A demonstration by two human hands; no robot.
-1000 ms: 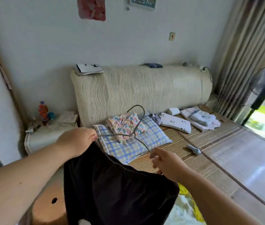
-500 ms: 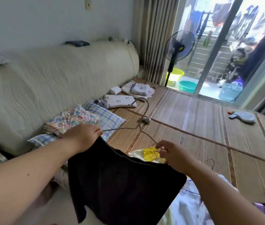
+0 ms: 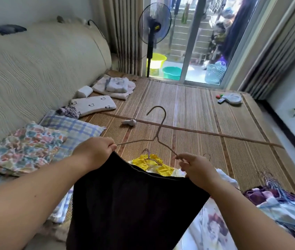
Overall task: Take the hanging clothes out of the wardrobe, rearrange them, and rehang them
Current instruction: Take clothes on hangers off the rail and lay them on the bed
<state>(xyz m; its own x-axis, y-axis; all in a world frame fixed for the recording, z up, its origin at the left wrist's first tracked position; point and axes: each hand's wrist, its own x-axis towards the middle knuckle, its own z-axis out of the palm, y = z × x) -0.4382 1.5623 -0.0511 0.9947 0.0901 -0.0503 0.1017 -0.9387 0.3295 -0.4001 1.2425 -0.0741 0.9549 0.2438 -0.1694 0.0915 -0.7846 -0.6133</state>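
A black garment [image 3: 134, 204] hangs from a thin wire hanger [image 3: 158, 134] that I hold out over the bed. My left hand [image 3: 94, 152] grips the hanger's left end together with the garment's top edge. My right hand [image 3: 195, 168] pinches the right end the same way. The hook points up and away from me. Below it lies a yellow garment on its own hanger [image 3: 152, 164]. At the lower right is a heap of patterned clothes with several hangers [image 3: 276, 199].
A woven mat [image 3: 197, 112] covers the bed. Pillows [image 3: 67, 130] and folded cloths [image 3: 114, 85] lie along the cream headboard [image 3: 34, 65]. A standing fan [image 3: 154, 26] is by the glass door. A small white device [image 3: 129, 122] and a round white object [image 3: 233, 98] lie on the mat.
The view has swung to the right, from the headboard toward the glass door. Both hands keep their hold on the hanger and black garment, now over the clothes on the bed.
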